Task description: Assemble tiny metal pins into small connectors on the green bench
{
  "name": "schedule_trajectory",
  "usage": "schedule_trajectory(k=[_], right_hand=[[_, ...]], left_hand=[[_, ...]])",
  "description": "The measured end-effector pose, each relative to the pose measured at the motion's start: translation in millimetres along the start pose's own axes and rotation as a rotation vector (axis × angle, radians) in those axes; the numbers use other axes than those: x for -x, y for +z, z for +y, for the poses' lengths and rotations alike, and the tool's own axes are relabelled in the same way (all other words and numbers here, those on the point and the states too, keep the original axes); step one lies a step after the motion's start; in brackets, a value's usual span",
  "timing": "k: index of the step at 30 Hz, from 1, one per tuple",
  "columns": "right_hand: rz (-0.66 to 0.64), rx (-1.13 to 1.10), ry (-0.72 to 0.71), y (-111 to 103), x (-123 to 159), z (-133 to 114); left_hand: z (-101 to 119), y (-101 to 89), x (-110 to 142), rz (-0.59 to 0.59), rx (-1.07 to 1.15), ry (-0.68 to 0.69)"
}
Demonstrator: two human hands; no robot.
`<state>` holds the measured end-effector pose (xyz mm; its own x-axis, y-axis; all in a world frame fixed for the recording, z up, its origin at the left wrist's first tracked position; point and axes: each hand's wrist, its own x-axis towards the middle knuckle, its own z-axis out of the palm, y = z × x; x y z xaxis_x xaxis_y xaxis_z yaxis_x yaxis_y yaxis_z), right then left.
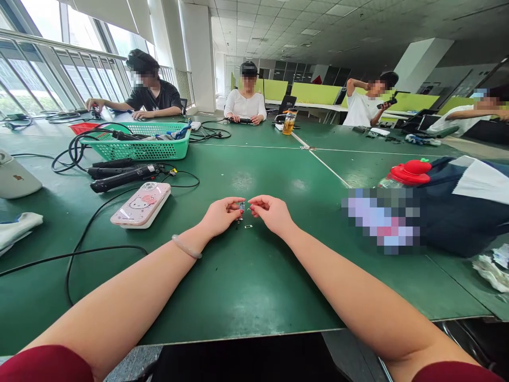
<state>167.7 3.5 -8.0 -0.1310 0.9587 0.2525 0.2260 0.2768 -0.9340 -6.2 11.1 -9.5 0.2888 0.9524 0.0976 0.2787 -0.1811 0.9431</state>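
Observation:
My left hand [220, 217] pinches a small blue circuit board [242, 205] upright between thumb and fingertips, just above the green table. Close beside it, my right hand [272, 213] has thumb and forefinger pressed together. A tiny pale sliver shows at those fingertips, too small to name. Below the two hands lies a small white rectangular piece [248, 226] with a darker middle. Some tiny dark bits [238, 228] sit just left of it, under my left fingertips.
Left of my hands lie a pink phone [141, 204], black hand tools [125, 176] with cables and a green basket [147, 151]. A dark blue bag [457, 212] and a red-lidded bottle [409, 172] stand right. Several people sit across the green table [238, 297].

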Motion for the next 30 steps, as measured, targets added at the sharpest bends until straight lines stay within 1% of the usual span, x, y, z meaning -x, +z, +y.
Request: schedule_trajectory(k=[5, 10, 19, 25, 30], right_hand=[[0.014, 0.006, -0.011, -1.0, -1.3, 1.0], [0.037, 0.056, -0.038, -2.8, -0.6, 1.7], [-0.017, 0.171, -0.102, -1.0, 3.7, -1.2], [-0.033, 0.268, -0.179, 0.5, 6.3, -4.9], [-0.027, 0.352, -0.242, 0.9, 8.6, -7.8]], left_hand=[[2.5, -0.4, 1.5, -0.002, -0.1, 0.019], [0.6, -0.6, 0.5, -0.005, -0.137, 0.035], [7.4, 0.5, 5.3, -0.03, -0.218, 0.072], [10.8, 2.6, 8.0, -0.062, -0.205, 0.102], [12.7, 3.1, 8.9, -0.066, -0.202, 0.123]])
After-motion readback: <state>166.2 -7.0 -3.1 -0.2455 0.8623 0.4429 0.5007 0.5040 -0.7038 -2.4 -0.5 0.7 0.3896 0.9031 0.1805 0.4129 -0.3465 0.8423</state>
